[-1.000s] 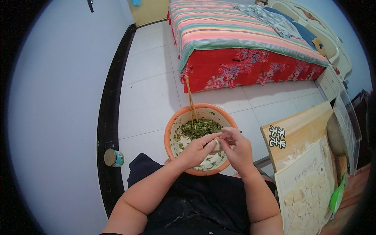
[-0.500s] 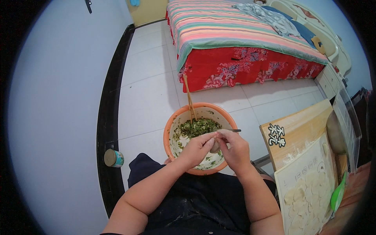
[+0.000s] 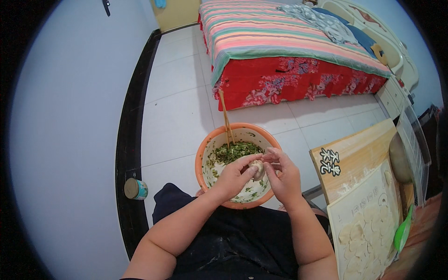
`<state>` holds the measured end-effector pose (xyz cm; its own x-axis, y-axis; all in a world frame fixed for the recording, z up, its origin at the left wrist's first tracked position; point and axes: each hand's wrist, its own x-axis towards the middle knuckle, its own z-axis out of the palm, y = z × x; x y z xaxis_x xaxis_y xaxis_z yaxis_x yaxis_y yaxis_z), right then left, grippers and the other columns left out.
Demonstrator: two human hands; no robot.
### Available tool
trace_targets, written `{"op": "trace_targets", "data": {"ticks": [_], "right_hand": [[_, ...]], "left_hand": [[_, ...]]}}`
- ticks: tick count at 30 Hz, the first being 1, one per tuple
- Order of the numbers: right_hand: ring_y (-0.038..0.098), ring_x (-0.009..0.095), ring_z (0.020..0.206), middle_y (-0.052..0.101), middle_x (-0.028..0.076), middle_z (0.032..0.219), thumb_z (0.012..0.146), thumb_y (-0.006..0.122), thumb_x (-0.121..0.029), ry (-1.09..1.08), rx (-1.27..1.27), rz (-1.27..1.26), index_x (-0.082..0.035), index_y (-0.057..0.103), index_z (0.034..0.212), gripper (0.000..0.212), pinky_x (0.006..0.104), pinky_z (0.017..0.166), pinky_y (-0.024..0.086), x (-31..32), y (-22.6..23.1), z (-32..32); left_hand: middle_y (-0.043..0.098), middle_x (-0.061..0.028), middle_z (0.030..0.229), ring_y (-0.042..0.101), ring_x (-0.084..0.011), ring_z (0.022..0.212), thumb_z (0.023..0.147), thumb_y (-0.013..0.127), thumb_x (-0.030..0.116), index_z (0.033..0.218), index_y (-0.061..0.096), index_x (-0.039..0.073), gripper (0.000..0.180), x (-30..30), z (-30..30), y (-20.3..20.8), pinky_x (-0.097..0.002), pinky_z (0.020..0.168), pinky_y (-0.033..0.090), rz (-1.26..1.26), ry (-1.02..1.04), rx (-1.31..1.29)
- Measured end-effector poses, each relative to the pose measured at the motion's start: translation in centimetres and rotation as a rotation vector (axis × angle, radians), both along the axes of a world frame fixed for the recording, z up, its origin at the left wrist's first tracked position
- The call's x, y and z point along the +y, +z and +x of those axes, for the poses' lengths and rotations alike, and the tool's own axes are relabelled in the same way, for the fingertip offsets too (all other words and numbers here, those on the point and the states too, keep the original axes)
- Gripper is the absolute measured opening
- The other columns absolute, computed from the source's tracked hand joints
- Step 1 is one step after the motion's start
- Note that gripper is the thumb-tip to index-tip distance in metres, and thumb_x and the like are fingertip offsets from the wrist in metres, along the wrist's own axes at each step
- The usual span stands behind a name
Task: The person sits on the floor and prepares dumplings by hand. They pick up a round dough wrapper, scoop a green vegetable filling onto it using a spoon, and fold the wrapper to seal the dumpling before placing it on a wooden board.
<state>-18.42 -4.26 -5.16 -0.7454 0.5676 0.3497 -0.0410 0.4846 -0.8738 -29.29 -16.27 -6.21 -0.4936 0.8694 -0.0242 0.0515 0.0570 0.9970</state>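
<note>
A small pale dumpling (image 3: 258,170) of folded dough is held between my two hands, above a large basin with an orange rim (image 3: 200,173). My left hand (image 3: 232,178) is closed round its left side, thumb and fingers pinching it. From the other side my right hand (image 3: 284,179) touches it with thumb and fingertips, the upper fingers somewhat raised. Chopped green filling (image 3: 237,151) lies in the basin, with bits stuck to the white inner wall. A pair of wooden chopsticks (image 3: 225,114) stands in the filling, leaning on the far rim.
On my right, a wooden board (image 3: 345,154) carries a white mat (image 3: 343,210) with many flat dough wrappers (image 3: 368,238). A green-handled tool (image 3: 403,231) lies beside them. A tin can (image 3: 136,189) stands at the left by the wall. Ahead is a bed with a striped cover (image 3: 261,32).
My right fingers have lifted and opened a little, so more of the dumpling shows. A dark thin stick seen beyond the right hand earlier no longer shows. My left hand stays nearly still.
</note>
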Motion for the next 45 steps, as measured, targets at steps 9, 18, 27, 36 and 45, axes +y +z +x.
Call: {"op": "trace_targets", "data": {"ticks": [9, 18, 27, 36, 45], "right_hand": [[0.066, 0.021, 0.082, 0.065, 0.011, 0.089, 0.079, 0.064, 0.003, -0.012, -0.026, 0.231, -0.004, 0.057, 0.112, 0.035, 0.0303, 0.074, 0.054, 0.1, -0.1, -0.1], [0.066, 0.022, 0.081, 0.065, 0.010, 0.089, 0.077, 0.064, 0.004, -0.019, -0.026, 0.179, -0.003, 0.055, 0.115, 0.039, 0.0301, 0.072, 0.054, 0.0, -0.1, -0.1], [0.066, 0.021, 0.080, 0.065, 0.010, 0.087, 0.077, 0.065, 0.004, -0.008, 0.015, -0.034, -0.004, 0.053, 0.118, 0.044, 0.0303, 0.072, 0.054, -0.3, 0.5, -0.1], [0.066, 0.019, 0.081, 0.065, 0.011, 0.088, 0.078, 0.065, 0.003, -0.019, 0.042, -0.048, -0.003, 0.052, 0.118, 0.043, 0.0284, 0.075, 0.053, -0.3, 0.8, 0.0], [0.066, 0.019, 0.083, 0.065, 0.012, 0.092, 0.077, 0.065, 0.005, -0.012, 0.044, 0.141, -0.003, 0.052, 0.117, 0.043, 0.0297, 0.074, 0.053, 0.1, -0.2, 0.2]], "left_hand": [[0.058, -0.0123, 0.115, 0.055, -0.0174, 0.107, 0.092, 0.052, 0.011, 0.130, 0.047, 0.002, 0.040, 0.1, 0.2, -0.5, -0.0278, 0.090, 0.044, 0.039, -0.031, 0.238], [0.056, -0.0097, 0.120, 0.054, -0.0151, 0.110, 0.094, 0.050, 0.010, 0.130, 0.045, 0.000, 0.039, 0.0, -0.1, 0.0, -0.0285, 0.093, 0.044, 0.071, -0.067, 0.149], [0.059, -0.0046, 0.112, 0.055, -0.0099, 0.097, 0.092, 0.055, 0.012, 0.130, 0.049, 0.005, 0.039, 0.2, -0.3, -0.6, -0.0253, 0.085, 0.045, 0.112, -0.009, -0.167], [0.056, -0.0061, 0.119, 0.054, -0.0130, 0.107, 0.092, 0.056, 0.014, 0.131, 0.046, 0.002, 0.042, 0.1, -0.3, 0.1, -0.0275, 0.092, 0.044, 0.073, -0.031, -0.181], [0.054, -0.0049, 0.119, 0.052, -0.0109, 0.105, 0.089, 0.058, 0.009, 0.130, 0.048, 0.007, 0.042, 0.1, 0.0, -0.3, -0.0234, 0.088, 0.043, 0.141, -0.052, 0.042]]}}
